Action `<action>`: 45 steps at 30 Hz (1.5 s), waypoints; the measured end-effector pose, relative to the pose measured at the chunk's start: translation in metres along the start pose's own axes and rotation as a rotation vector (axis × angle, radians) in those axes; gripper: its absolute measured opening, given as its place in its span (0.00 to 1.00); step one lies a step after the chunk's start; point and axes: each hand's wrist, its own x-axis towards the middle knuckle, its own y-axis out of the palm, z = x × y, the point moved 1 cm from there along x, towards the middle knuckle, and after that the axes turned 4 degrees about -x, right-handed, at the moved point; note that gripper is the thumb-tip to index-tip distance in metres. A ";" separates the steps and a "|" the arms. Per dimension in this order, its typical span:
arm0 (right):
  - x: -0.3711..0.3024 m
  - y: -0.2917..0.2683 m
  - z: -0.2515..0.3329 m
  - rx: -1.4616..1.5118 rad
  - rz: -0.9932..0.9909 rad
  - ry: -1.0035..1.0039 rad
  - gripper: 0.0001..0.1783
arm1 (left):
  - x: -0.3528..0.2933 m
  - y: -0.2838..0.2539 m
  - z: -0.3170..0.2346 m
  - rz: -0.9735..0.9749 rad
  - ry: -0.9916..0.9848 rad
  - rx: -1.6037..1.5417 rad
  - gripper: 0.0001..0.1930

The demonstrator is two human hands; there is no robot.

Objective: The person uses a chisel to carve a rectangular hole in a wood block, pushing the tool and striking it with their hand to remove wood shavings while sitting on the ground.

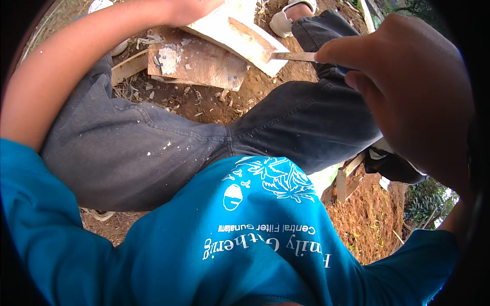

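Note:
A pale, curved piece of wood (222,30) with a hollowed, browner strip lies at the top, over a flat board. My left hand (196,11) is closed at its left end; the upper edge of the picture cuts off part of the fingers. On the right, close to the camera, my right hand (403,76) is wrapped round a chisel, its forefinger stretched along the tool. The flat chisel blade (296,56) points left, and its tip touches the right end of the hollow. Most of the handle is hidden inside my right hand.
Beneath the work sits a brown board (204,64) with dark round spots and shavings. A wooden offcut (129,66) lies left of it. Wood chips cover the brown soil (204,104). My trousered legs (138,137) spread on both sides, a pale shoe (280,23) beyond.

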 end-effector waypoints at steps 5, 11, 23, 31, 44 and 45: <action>0.003 0.005 0.006 0.008 0.052 0.021 0.12 | 0.001 0.003 0.005 0.012 -0.013 0.026 0.16; 0.009 0.001 0.007 -0.005 0.077 0.009 0.12 | 0.002 -0.006 -0.004 0.085 -0.082 0.062 0.18; 0.031 -0.014 0.000 -0.019 0.171 -0.025 0.12 | -0.003 -0.008 -0.009 0.094 -0.176 0.006 0.21; 0.038 -0.034 -0.005 -0.063 0.229 -0.040 0.12 | -0.001 -0.010 -0.011 0.038 -0.184 0.021 0.21; 0.060 -0.040 0.007 -0.100 0.370 0.019 0.13 | 0.001 -0.004 -0.009 0.114 -0.173 0.093 0.16; 0.064 -0.042 0.007 -0.102 0.402 0.033 0.13 | 0.000 0.001 -0.008 0.078 -0.160 0.091 0.15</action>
